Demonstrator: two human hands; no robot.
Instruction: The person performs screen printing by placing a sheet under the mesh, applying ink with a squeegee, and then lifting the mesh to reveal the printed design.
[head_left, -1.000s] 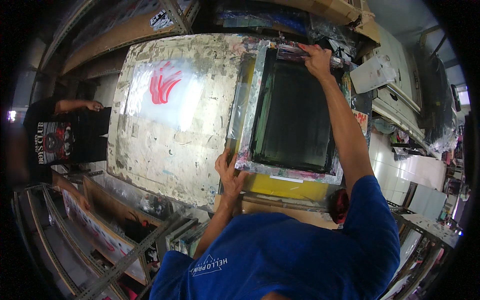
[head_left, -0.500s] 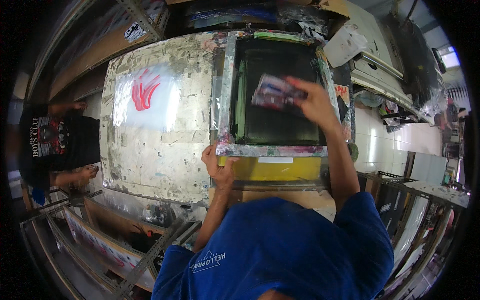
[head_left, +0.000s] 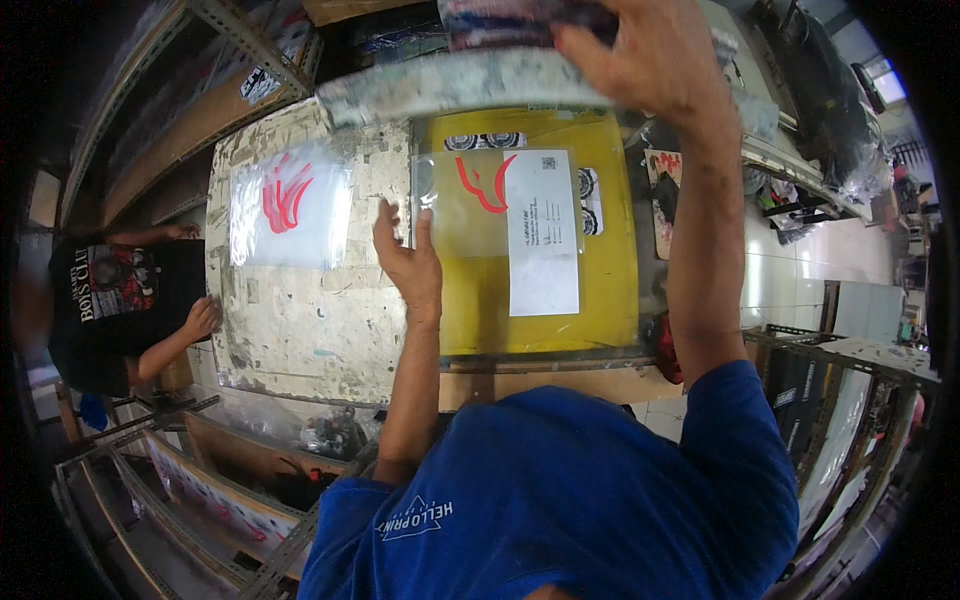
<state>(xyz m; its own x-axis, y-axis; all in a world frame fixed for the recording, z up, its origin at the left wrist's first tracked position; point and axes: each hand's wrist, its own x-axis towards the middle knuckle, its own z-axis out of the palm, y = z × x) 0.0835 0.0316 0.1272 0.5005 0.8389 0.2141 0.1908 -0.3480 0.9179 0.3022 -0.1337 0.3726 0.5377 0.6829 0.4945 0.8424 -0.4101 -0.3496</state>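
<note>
Head view: left hand (head_left: 410, 265), fingers parted and empty, is at the left edge of the clear sheet (head_left: 462, 232) on the yellow board (head_left: 612, 290). Beyond, the right hand (head_left: 655, 65) grips a stained squeegee (head_left: 515, 22) by the raised frame (head_left: 430, 88); slipping, either could smear any wet ink.

Slotted metal shelving (head_left: 247, 47) stands beside the stained, pale tabletop (head_left: 300, 325); glossy tiled floor (head_left: 775, 280) shows at right, with what may be a bright window (head_left: 886, 84) beyond.
</note>
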